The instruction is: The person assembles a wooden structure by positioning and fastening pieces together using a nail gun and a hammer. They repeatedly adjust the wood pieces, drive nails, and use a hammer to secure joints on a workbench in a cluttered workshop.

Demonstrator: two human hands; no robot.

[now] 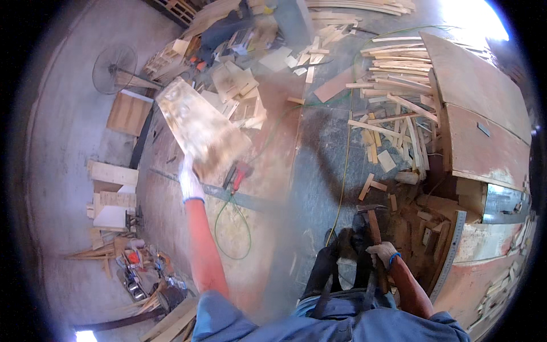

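Observation:
My left hand [190, 181], in a white glove, reaches forward and grips the near edge of a pale wooden board [199, 122]. The board is tilted up off the work surface and smeared by motion; my fingers are partly hidden against it. My right hand [382, 254], also gloved, is closed round the wooden handle of a hammer [374, 225] held low beside my right leg, its metal head pointing away from me. A red and black power tool [240, 175] lies on the worktable [268, 216], to the right of my left hand, with a green hose [249, 239] looping near it.
Cut wood pieces [233, 80] are heaped beyond the board. Wood strips [399, 68] pile up at the right, beside a large wooden cabinet-like bench [484, 137]. A fan [114, 68] stands at the far left. Tools and scraps [139, 268] lie at the lower left. A yellow hose [346, 171] crosses the floor.

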